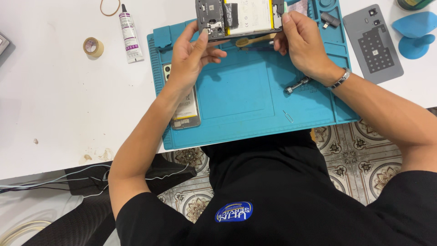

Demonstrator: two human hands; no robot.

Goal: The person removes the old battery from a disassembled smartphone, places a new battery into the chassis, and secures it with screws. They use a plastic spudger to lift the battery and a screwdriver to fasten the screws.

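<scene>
Both my hands hold an opened phone (241, 17) with its back off, battery and dark circuit board showing, above the far edge of a blue work mat (246, 98). My left hand (193, 54) grips its left end by the board. My right hand (300, 43) grips its right end; a metal bracelet is on that wrist. A wooden-handled brush (252, 41) lies on the mat just beneath the phone.
A second phone part (184, 109) lies under my left forearm. A small metal tool (297, 85) and a pin (288, 116) rest on the mat. A grey back cover (373, 43), blue picks (416, 34), a glue tube (129, 33) and a tape roll (93, 47) sit on the white table.
</scene>
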